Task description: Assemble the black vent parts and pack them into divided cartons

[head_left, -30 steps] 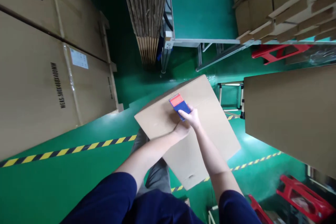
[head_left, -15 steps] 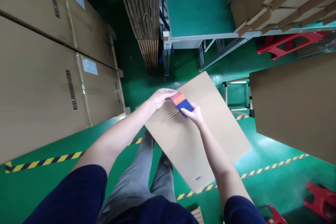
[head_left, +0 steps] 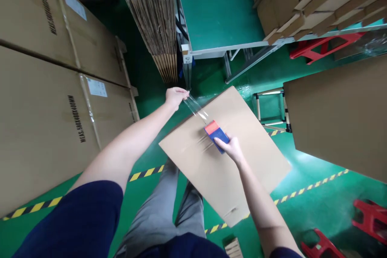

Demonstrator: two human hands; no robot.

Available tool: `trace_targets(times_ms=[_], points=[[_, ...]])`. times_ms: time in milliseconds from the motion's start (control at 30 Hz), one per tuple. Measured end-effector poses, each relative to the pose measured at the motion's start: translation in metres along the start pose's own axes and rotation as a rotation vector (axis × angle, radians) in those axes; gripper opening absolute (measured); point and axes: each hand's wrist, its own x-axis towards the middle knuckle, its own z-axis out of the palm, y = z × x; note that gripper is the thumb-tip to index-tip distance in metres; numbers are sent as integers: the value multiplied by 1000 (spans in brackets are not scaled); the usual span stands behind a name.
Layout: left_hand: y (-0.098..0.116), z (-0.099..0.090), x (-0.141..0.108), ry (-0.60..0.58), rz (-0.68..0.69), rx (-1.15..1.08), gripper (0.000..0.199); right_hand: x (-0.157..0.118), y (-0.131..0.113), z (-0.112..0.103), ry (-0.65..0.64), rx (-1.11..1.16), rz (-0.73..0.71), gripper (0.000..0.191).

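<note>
My right hand (head_left: 229, 147) grips a blue and orange tape dispenser (head_left: 218, 135) above a large flat piece of cardboard (head_left: 236, 177). From the dispenser a strip of clear packing tape (head_left: 197, 109) stretches up and left. Its free end is pinched between the fingertips of my left hand (head_left: 177, 97), just past the cardboard's upper left edge. The tape hangs taut between both hands. The cardboard lies at an angle in front of my legs; what supports it is hidden.
Tall taped cartons (head_left: 39, 105) stand on the left. Folded cardboard sheets (head_left: 151, 20) lean beside a green-topped table (head_left: 220, 8), which carries stacked boxes (head_left: 290, 0). On the right are another cardboard panel (head_left: 335, 117), a tubular frame (head_left: 270, 109) and red stools (head_left: 370, 221).
My left hand has moved up and left, drawing a length of clear tape out. The right hand with the dispenser has shifted slightly right and down. The view has tilted a little.
</note>
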Motion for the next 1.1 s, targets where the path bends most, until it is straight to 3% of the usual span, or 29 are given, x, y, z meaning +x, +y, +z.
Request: trace_targets(times_ms=[133,300,400,467,500,567,633,733,767,833,967,1033,1100], points=[[-18,-4,36,45,-56,109,16,-3,-1,-1,-5,-78,38,57],[-76,30,41,-44,-151,304,17,9,-12,6,3,-165,72,55],[-96,38,36,-88,-146,414,51,10,-11,6,-4,-166,72,55],[-98,33,35,-108,-126,536,75,10,-9,6,-6,-168,67,56],[-96,30,34,-129,-120,589,77,10,-9,6,-1,-175,66,56],[-90,24,29,-201,-114,645,61,11,-9,6,4,-190,56,55],[-82,23,19,-312,-142,597,54,12,-9,6,0,-193,38,53],[-69,32,-2,-567,-264,442,75,12,-10,4,-16,-186,33,50],[-66,36,-9,-597,-265,412,77,13,-10,4,-20,-182,39,49],[-62,41,-21,-517,-111,480,70,12,-11,5,-34,-164,35,45],[-60,43,-37,-256,375,839,59,2,-5,5,-68,-60,-43,43],[-58,41,-40,-214,488,963,59,-15,15,-6,-83,-16,-55,46],[-54,42,-44,-180,555,1052,58,-44,52,-28,-107,13,-48,48]])
